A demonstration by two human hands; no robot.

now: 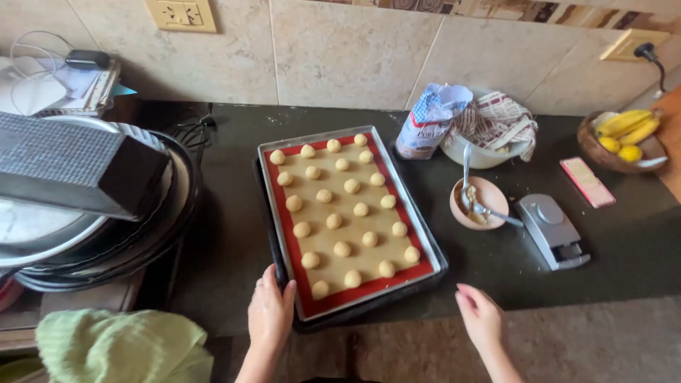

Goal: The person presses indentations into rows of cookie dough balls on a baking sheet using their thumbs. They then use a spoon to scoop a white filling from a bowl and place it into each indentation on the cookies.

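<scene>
Now the left hand point(270, 312) curls its fingers over the near-left corner of the rectangular metal baking tray point(415, 230) lined red and tan, dotted with pale dough balls point(342, 249). Open and empty, the right hand point(481, 317) hovers at the tray's four o'clock.
</scene>
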